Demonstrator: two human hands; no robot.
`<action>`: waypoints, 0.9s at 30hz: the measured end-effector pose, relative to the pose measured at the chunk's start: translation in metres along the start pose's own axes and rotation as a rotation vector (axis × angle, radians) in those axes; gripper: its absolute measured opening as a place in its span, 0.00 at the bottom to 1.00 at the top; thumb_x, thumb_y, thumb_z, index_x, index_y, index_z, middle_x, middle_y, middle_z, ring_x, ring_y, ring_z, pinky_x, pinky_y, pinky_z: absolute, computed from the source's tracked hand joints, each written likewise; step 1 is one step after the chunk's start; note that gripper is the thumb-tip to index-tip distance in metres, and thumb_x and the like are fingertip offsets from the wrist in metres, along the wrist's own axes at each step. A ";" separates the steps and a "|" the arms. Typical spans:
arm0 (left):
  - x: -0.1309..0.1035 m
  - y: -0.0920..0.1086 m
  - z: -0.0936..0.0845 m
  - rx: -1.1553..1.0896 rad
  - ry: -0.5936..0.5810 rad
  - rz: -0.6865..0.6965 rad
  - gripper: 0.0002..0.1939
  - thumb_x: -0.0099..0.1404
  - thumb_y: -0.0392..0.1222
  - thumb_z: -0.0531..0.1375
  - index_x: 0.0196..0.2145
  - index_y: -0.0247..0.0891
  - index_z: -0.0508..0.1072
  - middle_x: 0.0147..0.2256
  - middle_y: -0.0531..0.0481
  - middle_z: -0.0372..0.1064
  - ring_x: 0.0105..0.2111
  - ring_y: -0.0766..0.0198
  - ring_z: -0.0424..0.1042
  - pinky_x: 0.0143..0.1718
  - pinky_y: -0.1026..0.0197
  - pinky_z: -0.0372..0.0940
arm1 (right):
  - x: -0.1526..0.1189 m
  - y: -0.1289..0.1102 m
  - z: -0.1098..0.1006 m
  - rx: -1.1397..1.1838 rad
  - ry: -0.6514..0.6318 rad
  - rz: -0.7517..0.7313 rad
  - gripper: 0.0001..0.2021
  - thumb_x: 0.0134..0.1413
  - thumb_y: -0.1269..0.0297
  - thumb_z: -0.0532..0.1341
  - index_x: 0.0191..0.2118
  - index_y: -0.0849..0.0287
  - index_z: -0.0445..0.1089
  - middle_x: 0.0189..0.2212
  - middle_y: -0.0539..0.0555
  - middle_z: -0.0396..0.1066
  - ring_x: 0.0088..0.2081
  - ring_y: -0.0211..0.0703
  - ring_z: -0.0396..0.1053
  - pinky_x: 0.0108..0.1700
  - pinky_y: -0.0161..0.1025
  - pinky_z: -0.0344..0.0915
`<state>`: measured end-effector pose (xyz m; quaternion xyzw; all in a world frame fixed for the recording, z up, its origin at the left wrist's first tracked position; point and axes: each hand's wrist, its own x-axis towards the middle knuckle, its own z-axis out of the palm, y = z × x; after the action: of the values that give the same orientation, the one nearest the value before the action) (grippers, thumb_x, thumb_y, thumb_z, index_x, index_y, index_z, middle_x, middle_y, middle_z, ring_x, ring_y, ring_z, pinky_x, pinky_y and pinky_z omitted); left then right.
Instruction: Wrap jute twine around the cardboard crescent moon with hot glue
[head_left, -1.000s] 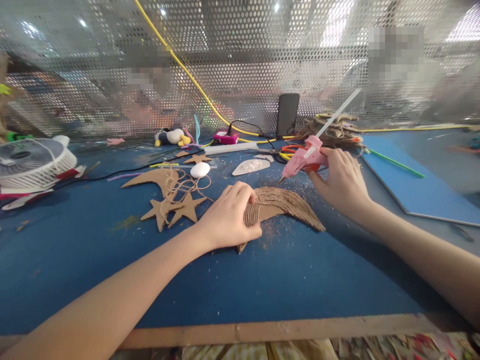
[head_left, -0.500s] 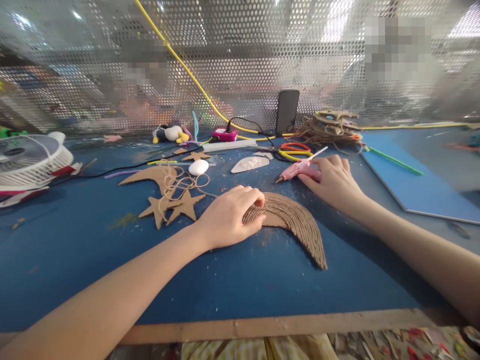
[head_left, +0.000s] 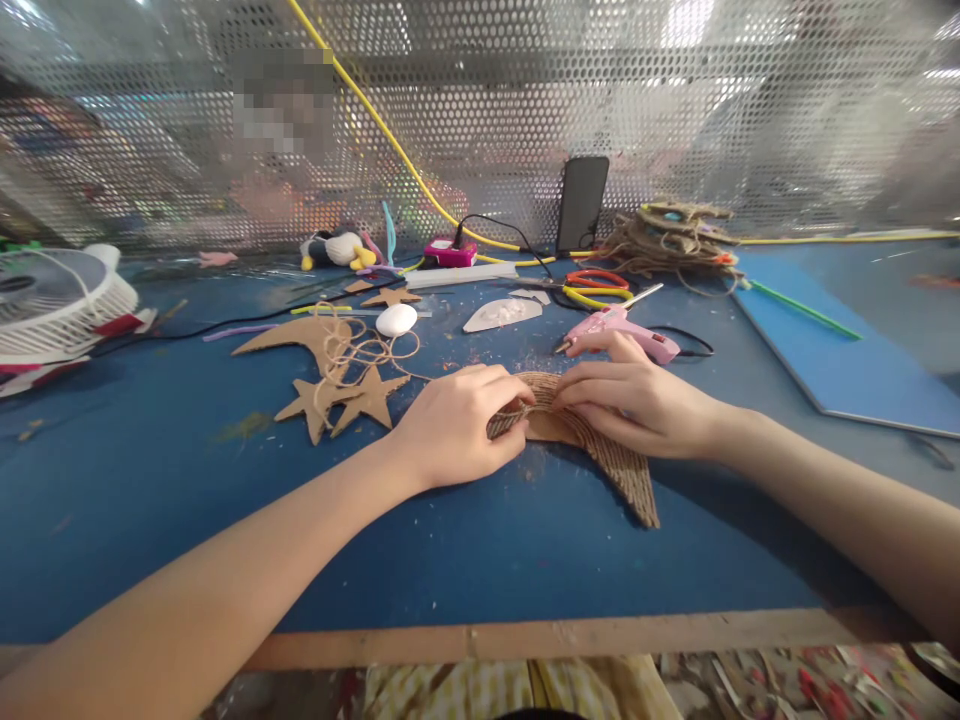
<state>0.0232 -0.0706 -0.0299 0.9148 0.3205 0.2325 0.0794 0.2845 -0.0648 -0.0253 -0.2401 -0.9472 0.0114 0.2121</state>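
Twine-covered crescent: lies on the blue tabletop [head_left: 480,560], the crescent [head_left: 634,480] in front of the person, its bare tip pointing to about five o'clock.
Left hand: from where I stand, the left hand [head_left: 457,425] has a narrow pinch on the crescent's left end, probably to keep it from turning.
Right hand: the right hand [head_left: 652,405] bends its fingers onto the upper cords, seemingly to press or guide them; whether they pinch anything, I cannot tell.
Glue gun: the pink glue gun [head_left: 652,342] lies at one o'clock from the crescent, nozzle towards nine, likely parked within easy reach.
Loose twine: the tangle [head_left: 341,350] sits at ten o'clock over cardboard stars [head_left: 371,398], a strand running towards the left hand, perhaps so it can feed freely.
Back of the table: scissors [head_left: 570,295] and a propped phone [head_left: 583,205] near twelve, out of the working spot.
Since half a second ago: the right hand has gone from the gun's handle to the crescent; the gun's black cable now shows; the left hand keeps its hold.
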 end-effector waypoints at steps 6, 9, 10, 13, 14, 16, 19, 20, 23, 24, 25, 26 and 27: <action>0.000 0.001 0.000 -0.034 -0.017 0.001 0.10 0.66 0.37 0.57 0.44 0.37 0.74 0.42 0.45 0.73 0.42 0.57 0.73 0.43 0.54 0.69 | 0.001 -0.003 0.001 -0.021 -0.031 -0.007 0.13 0.60 0.72 0.56 0.45 0.54 0.74 0.45 0.54 0.76 0.57 0.53 0.58 0.58 0.57 0.58; 0.000 0.001 0.001 -0.050 -0.009 0.010 0.09 0.66 0.37 0.57 0.42 0.36 0.75 0.41 0.45 0.73 0.41 0.58 0.73 0.43 0.55 0.69 | 0.000 -0.003 0.001 -0.064 -0.046 -0.030 0.12 0.59 0.72 0.56 0.45 0.54 0.74 0.45 0.54 0.75 0.57 0.53 0.58 0.57 0.56 0.58; 0.000 0.001 0.001 -0.049 -0.006 0.018 0.09 0.66 0.37 0.57 0.42 0.36 0.75 0.40 0.45 0.72 0.41 0.58 0.73 0.43 0.55 0.69 | 0.000 -0.003 0.001 -0.082 -0.051 -0.040 0.12 0.59 0.72 0.56 0.44 0.55 0.74 0.45 0.54 0.75 0.57 0.53 0.58 0.57 0.56 0.57; 0.000 0.001 0.000 -0.022 -0.001 0.047 0.09 0.66 0.36 0.57 0.41 0.36 0.76 0.40 0.45 0.73 0.39 0.58 0.73 0.43 0.55 0.68 | 0.000 -0.003 0.001 -0.118 -0.058 -0.063 0.11 0.60 0.72 0.55 0.44 0.56 0.73 0.46 0.54 0.75 0.57 0.55 0.58 0.58 0.58 0.56; 0.000 0.001 0.000 -0.013 0.000 0.057 0.09 0.66 0.36 0.57 0.41 0.36 0.77 0.39 0.45 0.73 0.39 0.58 0.73 0.43 0.55 0.68 | 0.000 -0.003 0.001 -0.121 -0.059 -0.064 0.11 0.61 0.72 0.55 0.44 0.56 0.73 0.46 0.54 0.75 0.57 0.55 0.58 0.58 0.58 0.55; -0.001 0.002 0.000 -0.001 -0.004 0.073 0.10 0.66 0.36 0.57 0.41 0.35 0.77 0.39 0.45 0.73 0.39 0.59 0.73 0.43 0.56 0.68 | 0.001 -0.004 0.001 -0.112 -0.061 -0.060 0.11 0.61 0.72 0.54 0.43 0.56 0.73 0.46 0.54 0.75 0.57 0.55 0.58 0.59 0.58 0.55; -0.001 0.002 0.000 0.005 -0.003 0.085 0.10 0.67 0.35 0.57 0.42 0.35 0.77 0.39 0.45 0.73 0.40 0.58 0.73 0.43 0.56 0.69 | 0.001 -0.004 0.001 -0.090 -0.062 -0.049 0.11 0.62 0.71 0.54 0.44 0.56 0.73 0.45 0.54 0.75 0.57 0.55 0.57 0.59 0.58 0.55; -0.001 0.002 0.000 0.005 -0.001 0.087 0.10 0.67 0.35 0.57 0.42 0.35 0.77 0.39 0.45 0.73 0.40 0.59 0.73 0.43 0.56 0.69 | 0.001 -0.004 0.001 -0.085 -0.061 -0.047 0.11 0.62 0.71 0.54 0.44 0.56 0.73 0.45 0.54 0.75 0.57 0.55 0.57 0.59 0.58 0.55; -0.001 0.001 0.000 0.005 0.001 0.103 0.10 0.67 0.35 0.57 0.42 0.34 0.78 0.39 0.45 0.73 0.39 0.59 0.72 0.43 0.57 0.69 | 0.001 -0.003 0.001 -0.085 -0.057 -0.048 0.11 0.62 0.71 0.55 0.44 0.56 0.73 0.45 0.54 0.75 0.57 0.55 0.57 0.59 0.58 0.56; -0.001 0.001 0.001 0.009 0.000 0.109 0.10 0.67 0.35 0.57 0.42 0.34 0.78 0.39 0.44 0.73 0.39 0.59 0.72 0.43 0.57 0.69 | 0.001 -0.003 0.001 -0.085 -0.056 -0.050 0.11 0.62 0.71 0.55 0.45 0.56 0.73 0.45 0.54 0.75 0.56 0.55 0.57 0.59 0.58 0.56; -0.001 0.001 0.001 0.017 -0.001 0.114 0.10 0.67 0.35 0.57 0.41 0.33 0.78 0.38 0.44 0.73 0.38 0.60 0.72 0.42 0.57 0.69 | 0.001 -0.003 0.001 -0.086 -0.055 -0.051 0.11 0.62 0.71 0.55 0.45 0.56 0.73 0.45 0.54 0.75 0.56 0.55 0.57 0.59 0.58 0.56; -0.001 0.001 0.001 0.029 -0.001 0.117 0.11 0.67 0.35 0.57 0.41 0.33 0.78 0.38 0.45 0.73 0.38 0.60 0.72 0.42 0.57 0.69 | 0.002 -0.003 0.001 -0.085 -0.055 -0.052 0.11 0.62 0.72 0.55 0.44 0.57 0.73 0.45 0.54 0.75 0.56 0.55 0.57 0.59 0.58 0.56; -0.001 0.001 0.001 0.044 0.000 0.122 0.11 0.67 0.35 0.57 0.41 0.34 0.78 0.38 0.45 0.73 0.38 0.60 0.72 0.42 0.57 0.69 | 0.002 -0.003 0.001 -0.084 -0.053 -0.054 0.11 0.62 0.71 0.55 0.44 0.57 0.73 0.45 0.54 0.75 0.55 0.55 0.58 0.59 0.58 0.56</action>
<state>0.0234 -0.0722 -0.0311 0.9342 0.2692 0.2297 0.0450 0.2814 -0.0666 -0.0254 -0.2227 -0.9583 -0.0276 0.1770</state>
